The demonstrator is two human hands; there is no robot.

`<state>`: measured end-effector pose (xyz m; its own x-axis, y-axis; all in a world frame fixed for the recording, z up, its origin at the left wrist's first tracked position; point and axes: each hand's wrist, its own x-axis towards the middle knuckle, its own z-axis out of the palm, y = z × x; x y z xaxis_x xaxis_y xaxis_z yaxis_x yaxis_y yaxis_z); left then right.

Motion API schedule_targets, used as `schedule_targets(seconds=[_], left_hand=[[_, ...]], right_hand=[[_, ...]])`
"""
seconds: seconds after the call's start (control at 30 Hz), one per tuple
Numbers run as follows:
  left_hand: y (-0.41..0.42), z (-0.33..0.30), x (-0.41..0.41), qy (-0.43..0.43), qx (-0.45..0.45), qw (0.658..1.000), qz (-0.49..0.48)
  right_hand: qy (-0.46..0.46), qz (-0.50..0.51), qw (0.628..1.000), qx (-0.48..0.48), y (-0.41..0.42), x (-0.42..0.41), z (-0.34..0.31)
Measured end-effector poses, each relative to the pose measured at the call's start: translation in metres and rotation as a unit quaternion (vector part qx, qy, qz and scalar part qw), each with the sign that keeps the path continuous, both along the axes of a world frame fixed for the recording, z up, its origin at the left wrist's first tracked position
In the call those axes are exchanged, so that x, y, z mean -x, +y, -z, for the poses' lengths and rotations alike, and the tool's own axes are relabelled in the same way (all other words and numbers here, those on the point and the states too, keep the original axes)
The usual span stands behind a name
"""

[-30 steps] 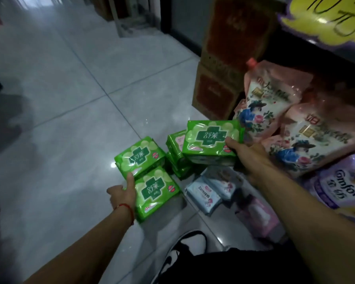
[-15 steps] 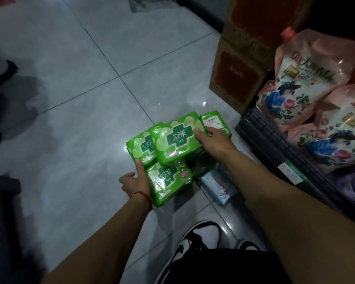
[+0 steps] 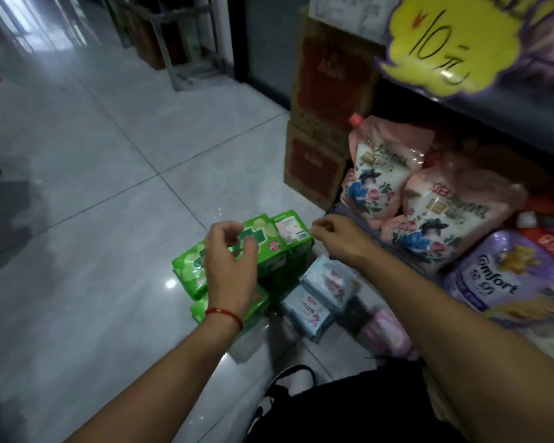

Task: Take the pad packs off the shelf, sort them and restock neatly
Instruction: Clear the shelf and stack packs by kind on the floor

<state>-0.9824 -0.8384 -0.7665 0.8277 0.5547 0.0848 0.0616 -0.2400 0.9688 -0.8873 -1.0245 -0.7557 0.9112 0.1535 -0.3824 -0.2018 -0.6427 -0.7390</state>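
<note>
Grey glossy tile floor point(image 3: 77, 251); low shelf point(image 3: 365, 219) at right with soft pink pouches point(image 3: 429, 203) and a purple Comfort bag point(image 3: 509, 276). Green pad packs point(image 3: 275, 247), crinkly plastic, stacked on the floor beside the shelf; pale blue packs point(image 3: 317, 292) just beside them. Left hand point(image 3: 229, 260) hovers above the green stack, fingers loosely curled, holding nothing. Right hand point(image 3: 336, 238) near the stack's right edge, fingers relaxed, empty
</note>
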Motion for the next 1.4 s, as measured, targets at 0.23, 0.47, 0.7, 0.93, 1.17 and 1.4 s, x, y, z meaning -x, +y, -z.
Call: schedule_targets(seconds=[0.23, 0.47, 0.7, 0.93, 1.17, 1.4], left_hand=[[-0.111, -0.092, -0.025, -0.068, -0.029, 0.967, 0.242], [-0.223, -0.178, -0.031, -0.164, -0.095, 0.896, 0.401], [-0.334, -0.245, -0.057, -0.253, -0.251, 0.802, 0.479], [-0.398, -0.265, -0.114, -0.223, -0.474, 0.701, 0.483], [-0.411, -0.269, -0.134, -0.2, -0.571, 0.633, 0.483], [-0.413, -0.281, -0.125, -0.192, -0.556, 0.622, 0.517]], right_hand=[[-0.177, 0.059, 0.982, -0.001, -0.105, 0.062, -0.1], [-0.386, 0.19, 0.897, 0.097, -0.212, 0.131, -0.194], [-0.508, 0.37, 0.737, 0.249, -0.332, 0.152, -0.235], [-0.319, 0.405, 0.816, 0.261, -0.387, 0.134, -0.236], [-0.401, 0.447, 0.795, 0.079, -0.394, 0.136, -0.226], [-0.477, 0.483, 0.729, -0.092, -0.396, 0.16, -0.248]])
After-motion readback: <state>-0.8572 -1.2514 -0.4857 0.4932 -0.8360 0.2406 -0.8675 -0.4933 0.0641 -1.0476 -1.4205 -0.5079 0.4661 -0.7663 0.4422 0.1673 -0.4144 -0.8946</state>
